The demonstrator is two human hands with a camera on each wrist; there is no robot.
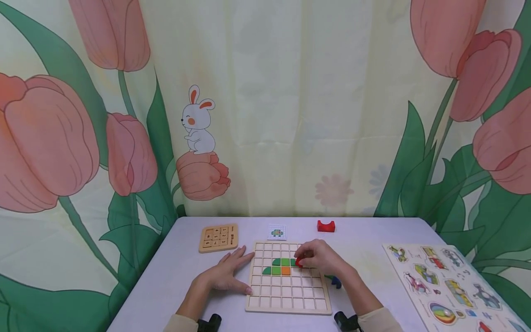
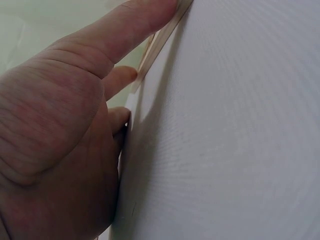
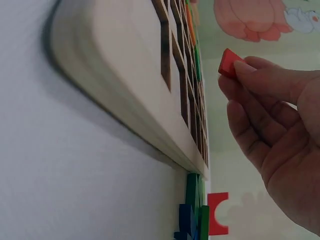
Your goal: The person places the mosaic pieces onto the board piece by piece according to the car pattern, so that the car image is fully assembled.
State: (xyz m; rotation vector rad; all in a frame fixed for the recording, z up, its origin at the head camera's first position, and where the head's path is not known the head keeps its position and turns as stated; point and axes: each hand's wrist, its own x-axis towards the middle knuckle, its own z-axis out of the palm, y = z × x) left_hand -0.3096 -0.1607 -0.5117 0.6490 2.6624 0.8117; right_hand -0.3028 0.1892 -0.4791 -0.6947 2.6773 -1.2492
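Note:
A wooden grid board lies on the white table, with several green tiles and an orange tile set in its cells. The left hand rests at the board's left edge with fingers spread; in the left wrist view its thumb touches the wooden side. Over the right half of the board, the right hand pinches a small red block between thumb and fingers. That block is held above the grid in the right wrist view. Part of the grid is hidden under this hand.
Blue and green blocks lie right of the board, partly behind the right forearm. Behind the board are a small pattern card, a red notched block and a wooden number board. A picture sheet covers the table's right side.

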